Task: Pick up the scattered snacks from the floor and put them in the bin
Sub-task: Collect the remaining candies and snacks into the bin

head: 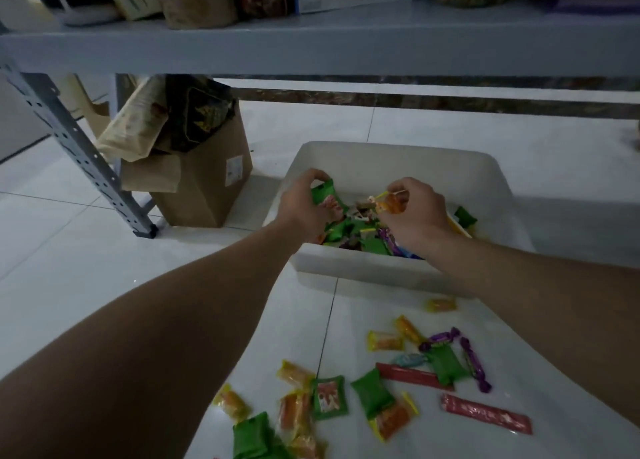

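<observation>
The single head-worn camera looks forward and down from the near side of the bin (391,157), close above it; a shelf (311,48) crosses beyond the bin.

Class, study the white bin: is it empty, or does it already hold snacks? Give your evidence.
Partly filled: green, purple and orange snack packets lie piled inside the white bin, its far wall bare.

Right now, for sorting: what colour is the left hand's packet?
Green packet, best in head view.
</observation>
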Tool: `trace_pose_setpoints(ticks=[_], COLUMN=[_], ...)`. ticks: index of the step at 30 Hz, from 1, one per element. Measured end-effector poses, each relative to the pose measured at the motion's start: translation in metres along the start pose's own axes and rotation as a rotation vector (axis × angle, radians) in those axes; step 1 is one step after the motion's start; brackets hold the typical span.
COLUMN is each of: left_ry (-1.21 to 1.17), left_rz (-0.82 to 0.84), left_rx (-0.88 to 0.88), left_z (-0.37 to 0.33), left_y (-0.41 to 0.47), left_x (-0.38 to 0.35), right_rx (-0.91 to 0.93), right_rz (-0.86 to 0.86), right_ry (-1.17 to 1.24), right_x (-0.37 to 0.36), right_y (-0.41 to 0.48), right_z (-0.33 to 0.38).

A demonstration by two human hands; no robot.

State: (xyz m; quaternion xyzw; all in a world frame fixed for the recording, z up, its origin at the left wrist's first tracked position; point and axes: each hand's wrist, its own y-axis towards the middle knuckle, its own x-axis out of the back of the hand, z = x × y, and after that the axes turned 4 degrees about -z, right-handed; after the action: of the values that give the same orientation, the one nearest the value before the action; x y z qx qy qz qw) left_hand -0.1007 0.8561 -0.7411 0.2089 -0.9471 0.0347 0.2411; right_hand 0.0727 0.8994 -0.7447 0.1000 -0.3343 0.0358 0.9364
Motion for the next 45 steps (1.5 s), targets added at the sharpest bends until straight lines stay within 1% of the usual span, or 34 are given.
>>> trace_pose_setpoints(ticks=[4, 7, 9, 11, 13, 15, 19, 24, 26, 28, 35, 40, 42, 45], left_ry=[-0.071, -0.022, -0.035, 0.053, 0.212, 0.282, 0.332, 0.326, 0.331, 0.311, 0.341, 0.365, 0.361, 0.404], left_rz=[0.011, 0.058, 0.080, 0.093, 0.116, 0.116, 0.074, 0.031, 0.014, -0.002, -0.079, -0.179, -0.230, -0.245], left_rx=[0.016, 0.048, 0.083, 0.072, 0.018, -0.023, -0.040, -0.071, -0.085, -0.076, -0.049, 0.076, 0.127, 0.170], left_z=[0.026, 0.053, 0.071, 0.081, 0.088, 0.092, 0.092, 0.083, 0.077, 0.070, 0.066, 0.083, 0.091, 0.104], left_y=[0.027, 0.038, 0.050, 0.057, 0.060, 0.062, 0.063, 0.055, 0.048, 0.037, -0.021, -0.075, -0.097, -0.133], left_x=[-0.021, -0.031, -0.035, -0.037, -0.039, -0.041, -0.036, -0.018, -0.008, 0.001, 0.038, 0.071, 0.083, 0.095], right_rx=[-0.042, -0.076, -0.087, -0.089, -0.092, -0.101, -0.127, -0.054, 0.006, 0.069, 0.185, 0.187, 0.195, 0.185], right_rz=[0.014, 0.021, 0.023, 0.028, 0.038, 0.044, 0.060, 0.078, 0.102, 0.117, 0.123, 0.228, 0.303, 0.411], right_ry=[-0.045, -0.067, -0.084, -0.097, -0.114, -0.144, -0.210, -0.354, -0.380, -0.356, -0.177, -0.107, -0.110, -0.145], right_x=[-0.016, -0.028, -0.036, -0.042, -0.047, -0.053, -0.064, -0.064, -0.064, -0.066, -0.072, -0.084, -0.092, -0.098], right_y=[0.019, 0.031, 0.039, 0.046, 0.051, 0.053, 0.054, 0.045, 0.034, 0.020, -0.040, -0.101, -0.121, -0.143], right_z=[-0.013, -0.020, -0.023, -0.025, -0.029, -0.033, -0.036, -0.026, -0.017, -0.007, 0.025, 0.030, 0.026, 0.020])
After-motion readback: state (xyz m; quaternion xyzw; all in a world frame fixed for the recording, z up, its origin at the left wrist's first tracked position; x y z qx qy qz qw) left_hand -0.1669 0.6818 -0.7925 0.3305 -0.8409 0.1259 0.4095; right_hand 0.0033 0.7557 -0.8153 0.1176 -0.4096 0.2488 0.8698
